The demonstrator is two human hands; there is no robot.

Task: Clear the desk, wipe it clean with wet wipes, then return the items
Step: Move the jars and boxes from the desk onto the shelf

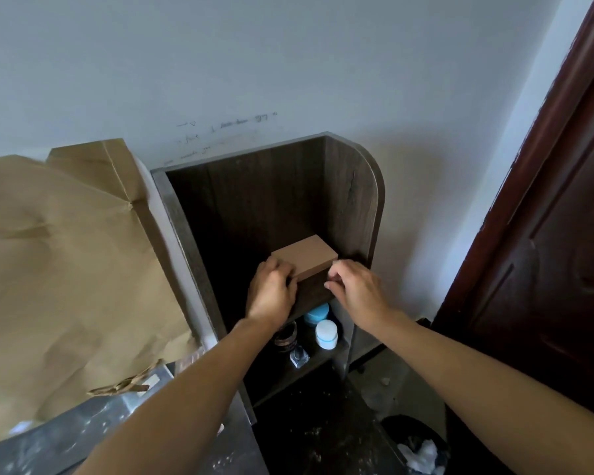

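Note:
A small brown cardboard box (307,256) sits on the upper shelf of a dark wooden shelf unit (354,200). My left hand (271,291) grips the box's near left corner with curled fingers. My right hand (354,286) is at the box's near right corner, fingers loosely curled beside its edge; whether they touch it is unclear. On the shelf below stand a white jar (326,334), a blue-lidded jar (317,313), a dark round tin (286,337) and a small glass bottle (299,356).
A large brown paper bag (66,269) leans against the wall at the left, over a grey mottled desk surface (66,437). A dark red door (546,252) stands at the right. A black bin with white wipes (420,447) is on the floor.

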